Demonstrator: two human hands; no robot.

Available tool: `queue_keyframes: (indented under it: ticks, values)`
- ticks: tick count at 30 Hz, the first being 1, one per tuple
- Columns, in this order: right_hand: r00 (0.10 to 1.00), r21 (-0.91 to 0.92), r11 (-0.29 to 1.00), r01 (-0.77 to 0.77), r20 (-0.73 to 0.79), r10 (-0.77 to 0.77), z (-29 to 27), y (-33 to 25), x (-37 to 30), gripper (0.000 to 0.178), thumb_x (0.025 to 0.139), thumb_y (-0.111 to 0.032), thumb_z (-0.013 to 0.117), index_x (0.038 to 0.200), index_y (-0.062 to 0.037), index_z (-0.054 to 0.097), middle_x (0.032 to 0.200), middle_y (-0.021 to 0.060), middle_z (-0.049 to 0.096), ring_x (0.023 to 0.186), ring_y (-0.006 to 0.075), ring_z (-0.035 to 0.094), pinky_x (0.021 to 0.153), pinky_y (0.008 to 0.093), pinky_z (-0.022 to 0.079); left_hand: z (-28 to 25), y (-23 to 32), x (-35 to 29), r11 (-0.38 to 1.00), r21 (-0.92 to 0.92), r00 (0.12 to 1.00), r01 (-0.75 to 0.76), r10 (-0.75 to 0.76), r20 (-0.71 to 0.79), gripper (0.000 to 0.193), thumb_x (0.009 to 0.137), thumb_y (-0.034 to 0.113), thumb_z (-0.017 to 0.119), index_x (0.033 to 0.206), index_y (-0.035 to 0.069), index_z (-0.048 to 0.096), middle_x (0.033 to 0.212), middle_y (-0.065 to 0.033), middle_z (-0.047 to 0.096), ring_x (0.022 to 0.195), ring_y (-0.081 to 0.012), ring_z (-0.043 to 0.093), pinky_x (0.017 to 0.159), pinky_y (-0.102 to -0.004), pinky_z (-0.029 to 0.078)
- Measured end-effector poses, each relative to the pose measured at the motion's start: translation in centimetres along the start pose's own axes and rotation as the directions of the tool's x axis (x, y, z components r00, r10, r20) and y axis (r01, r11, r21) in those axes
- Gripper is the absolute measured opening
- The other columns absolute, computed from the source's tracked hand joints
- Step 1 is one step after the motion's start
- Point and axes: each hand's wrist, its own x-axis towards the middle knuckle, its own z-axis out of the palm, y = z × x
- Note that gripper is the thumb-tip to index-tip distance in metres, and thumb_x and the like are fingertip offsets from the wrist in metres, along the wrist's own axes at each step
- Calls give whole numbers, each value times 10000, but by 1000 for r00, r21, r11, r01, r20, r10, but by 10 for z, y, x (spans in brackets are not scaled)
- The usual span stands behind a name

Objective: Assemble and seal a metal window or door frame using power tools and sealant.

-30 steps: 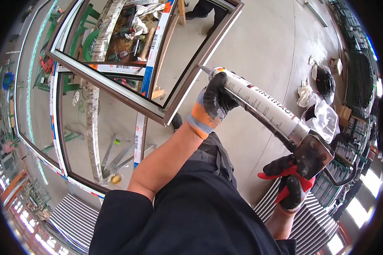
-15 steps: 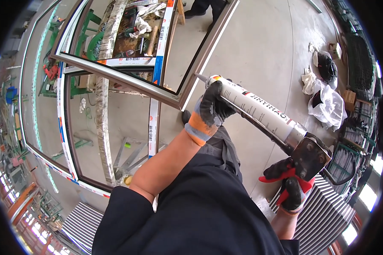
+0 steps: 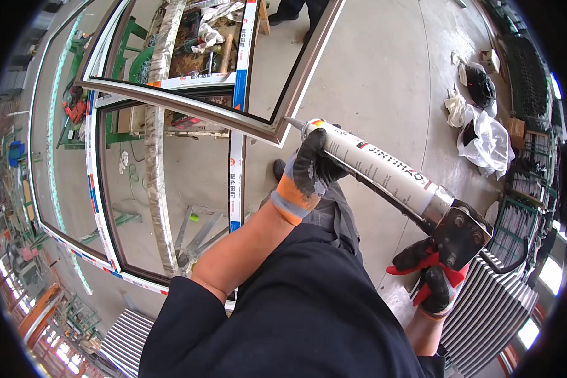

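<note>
Pointing toward ten o'clock, the white cylindrical sealant tube (image 3: 384, 167) lies in the orange-and-black-gloved left hand (image 3: 310, 169), fingers (image 3: 312, 151) clamped around its front; at four o'clock, the right hand (image 3: 431, 275) clasps the dark metal gun (image 3: 461, 236).

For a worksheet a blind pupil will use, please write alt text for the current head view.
A gloved left hand at the front and right hand at the rear hold a caulking gun, its nozzle at or near the corner of a brown-edged frame. Another frame shows at left; a plastic bag lies on the floor at right.
</note>
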Motion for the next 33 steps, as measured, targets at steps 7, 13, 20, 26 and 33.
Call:
queue_keyframes:
  ticks: [7, 13, 20, 26, 33]
  values:
    - [1000, 18, 1000, -4, 15, 4, 4, 4, -16, 563, 725, -117, 759, 1216, 35, 531, 926, 151, 620, 803, 348, 668, 719, 493, 563, -12, 0, -17, 998, 16, 998, 60, -60, 8, 397, 962, 337, 604, 1217, 40, 534, 1114, -160, 638, 1031, -298, 661, 857, -403, 598]
    - [1000, -76, 997, 21, -12, -22, -7, 14, -28, 567, 762, -179, 722, 1217, 54, 475, 912, 172, 589, 749, 341, 642, 683, 507, 542, -13, -2, -26, 998, -9, 998, 55, -55, -22, 400, 959, 331, 608, 1215, 31, 540, 1122, -157, 636, 1025, -298, 663, 859, -403, 598]
    - [999, -21, 999, -29, 12, 29, -11, 11, -29, 555, 745, -145, 742, 1211, 42, 506, 939, 174, 611, 788, 355, 662, 718, 504, 560, -12, -5, -33, 999, 34, 998, 3, -1, -56, 418, 946, 325, 627, 1221, 24, 539, 1118, -154, 637, 1020, -294, 664, 874, -410, 593]
    - [996, 5, 998, -55, 71, 55, -11, 7, -20, 541, 735, -141, 736, 1196, 61, 539, 968, 209, 652, 865, 380, 687, 799, 481, 553, -22, -7, -33, 998, 3, 997, 57, -56, -56, 374, 935, 269, 619, 1231, 55, 540, 1142, -139, 625, 1119, -291, 616, 1011, -442, 508]
    - [969, -25, 997, -80, 235, 83, -49, 23, -34, 782, 719, -269, 803, 1319, 80, 442, 1058, 255, 658, 997, 413, 663, 914, 528, 515, -10, -30, -68, 989, 14, 986, -146, 146, -79, 393, 957, 267, 610, 1247, 15, 526, 1145, -175, 626, 1078, -311, 637, 946, -437, 549]
